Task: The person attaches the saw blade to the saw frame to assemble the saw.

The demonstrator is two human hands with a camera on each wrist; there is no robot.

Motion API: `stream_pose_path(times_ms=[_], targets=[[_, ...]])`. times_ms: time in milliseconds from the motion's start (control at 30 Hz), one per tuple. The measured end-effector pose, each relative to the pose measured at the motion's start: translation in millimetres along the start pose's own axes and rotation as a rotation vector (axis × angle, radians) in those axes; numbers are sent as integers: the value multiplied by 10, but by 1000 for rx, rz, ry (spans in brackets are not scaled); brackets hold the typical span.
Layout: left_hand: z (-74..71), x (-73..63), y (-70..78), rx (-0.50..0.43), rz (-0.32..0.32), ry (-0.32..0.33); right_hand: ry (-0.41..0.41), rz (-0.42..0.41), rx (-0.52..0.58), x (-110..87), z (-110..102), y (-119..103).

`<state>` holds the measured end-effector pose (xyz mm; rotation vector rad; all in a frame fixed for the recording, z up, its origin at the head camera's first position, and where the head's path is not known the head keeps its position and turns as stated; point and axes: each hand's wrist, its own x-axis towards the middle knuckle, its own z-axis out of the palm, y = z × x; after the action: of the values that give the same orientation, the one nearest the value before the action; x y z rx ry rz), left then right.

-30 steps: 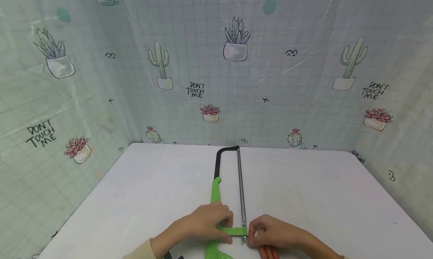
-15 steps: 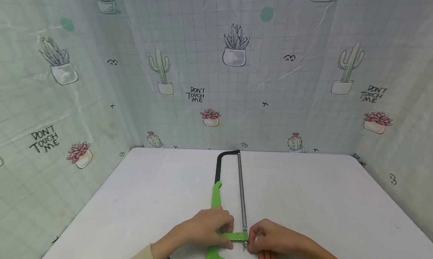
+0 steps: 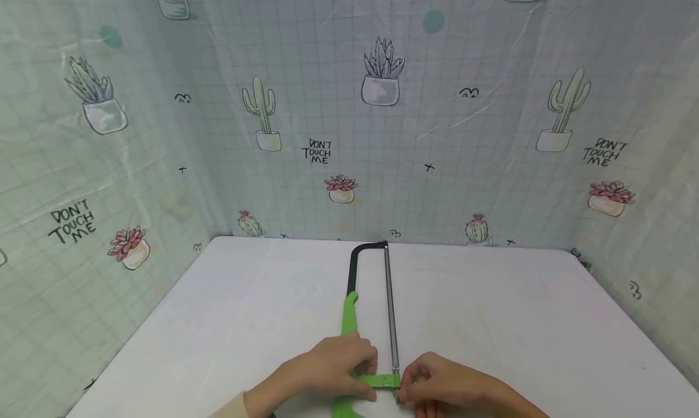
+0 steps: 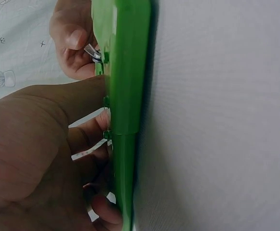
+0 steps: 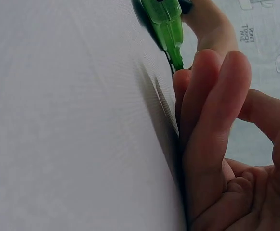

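A hacksaw (image 3: 349, 313) with a green and black frame lies flat on the white table. Its grey blade (image 3: 391, 312) runs along the right side. My left hand (image 3: 338, 366) grips the green frame near the short crosspiece (image 3: 382, 380); in the left wrist view the thumb presses against the frame's edge. At the blade's near end, my right hand (image 3: 442, 378) pinches a small metal wing nut (image 4: 92, 52) between thumb and index finger. The right hand's other fingers (image 5: 212, 106) rest by the tabletop. In the right wrist view the wing nut is hidden behind the fingers.
The white table (image 3: 508, 321) extends on both sides of the saw. A cactus-printed curtain (image 3: 306, 114) hangs behind and beside it. The saw's black front end (image 3: 368, 246) lies close to the table's back edge.
The head view has tilted slightly, so everything sits a little lower in it. My right fingertips have shifted slightly at the wing nut. The left hand keeps its hold on the hacksaw.
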<state>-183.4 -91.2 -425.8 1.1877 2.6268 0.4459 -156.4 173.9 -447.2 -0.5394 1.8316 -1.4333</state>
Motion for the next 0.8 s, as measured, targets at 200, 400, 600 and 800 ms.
stream_pose_path(times_ms=[200, 400, 600, 800], targets=[[-7, 19, 14, -19, -14, -8, 7, 2, -16, -19, 10, -36], [-19, 10, 8, -9, -11, -9, 35, -4, -22, 1, 60, -35], [-22, 11, 5, -14, -7, -8, 54, -9, -36, -1, 75, -34], [-20, 9, 21, -38, -24, -15, 61, -7, -45, -10, 89, -69]])
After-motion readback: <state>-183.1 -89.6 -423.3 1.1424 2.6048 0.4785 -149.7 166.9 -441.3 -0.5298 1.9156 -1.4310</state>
